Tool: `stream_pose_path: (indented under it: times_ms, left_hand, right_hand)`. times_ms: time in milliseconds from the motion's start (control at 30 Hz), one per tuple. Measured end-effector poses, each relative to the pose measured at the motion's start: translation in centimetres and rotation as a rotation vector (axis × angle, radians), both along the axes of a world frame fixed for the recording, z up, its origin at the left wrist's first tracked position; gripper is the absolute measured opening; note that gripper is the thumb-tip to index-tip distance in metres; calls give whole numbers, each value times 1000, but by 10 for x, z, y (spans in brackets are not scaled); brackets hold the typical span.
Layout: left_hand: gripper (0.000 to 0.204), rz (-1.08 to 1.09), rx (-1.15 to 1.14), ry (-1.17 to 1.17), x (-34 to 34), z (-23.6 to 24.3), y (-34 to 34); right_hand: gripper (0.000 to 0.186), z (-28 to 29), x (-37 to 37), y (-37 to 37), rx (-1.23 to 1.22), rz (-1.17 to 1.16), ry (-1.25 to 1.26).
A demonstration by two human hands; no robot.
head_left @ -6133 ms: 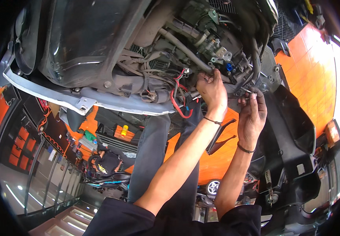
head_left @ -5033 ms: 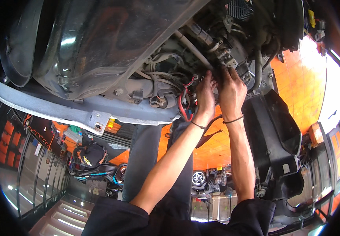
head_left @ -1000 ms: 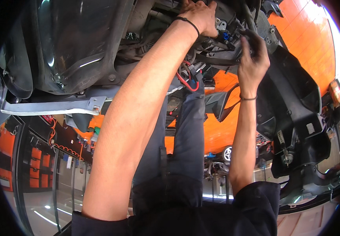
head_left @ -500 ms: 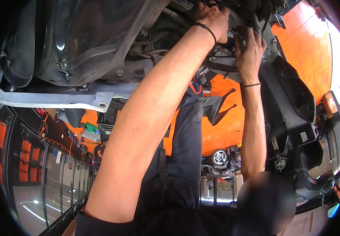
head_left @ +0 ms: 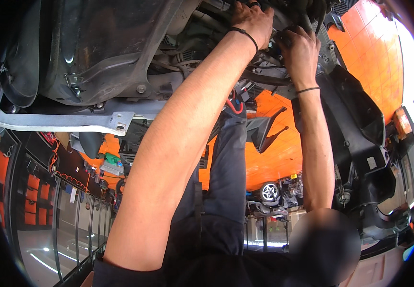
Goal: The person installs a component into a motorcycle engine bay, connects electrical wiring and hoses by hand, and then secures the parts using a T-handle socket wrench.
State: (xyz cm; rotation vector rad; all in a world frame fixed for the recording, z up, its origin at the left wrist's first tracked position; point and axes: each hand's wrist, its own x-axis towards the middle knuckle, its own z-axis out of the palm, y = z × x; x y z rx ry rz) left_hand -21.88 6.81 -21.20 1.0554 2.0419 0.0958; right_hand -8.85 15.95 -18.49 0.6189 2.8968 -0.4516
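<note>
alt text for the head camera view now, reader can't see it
A person's left hand and right hand reach in among dark vehicle parts, close together; what they hold, if anything, is hidden. A large dark panel and a pale metal bar are at left, a red cable shows below the hands, and orange floor beyond.

I've got the left forearm [head_left: 178, 143] slanting long, up and rightward, and there's the left hand [head_left: 254, 23], back toward me, up top! Right forearm [head_left: 318, 143] nearly upright, right hand [head_left: 301, 53] just beside the left, fingers curled, their tips hidden from me.
</note>
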Motion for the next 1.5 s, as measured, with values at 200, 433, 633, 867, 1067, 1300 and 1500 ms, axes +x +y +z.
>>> stream_pose_path:
  times_ms: [200,433,633,867,1067,1300,1500]
  left_hand:
    - [49,-43,1,35,2,4,4]
    - [34,-1,132,153,14,-27,-8]
    - [35,-69,76,181,12,-23,-1]
    - [41,-64,88,91,3,-20,-4]
    - [68,-167,70,141,-5,-8,-6]
    - [59,-114,31,80,-9,6,-2]
    - [79,-272,-42,38,-16,7,4]
  right_hand:
    - [16,-2,-2,19,8,148,-95]
    - [14,-1,-7,5,60,109,-163]
    - [10,-3,-7,-2,172,166,-57]
    - [14,-8,-15,-2,231,179,-207]
    - [19,-11,-17,5,180,79,-246]
    - [18,-7,-27,-1,149,82,-314]
    - [25,2,-30,0,83,26,-455]
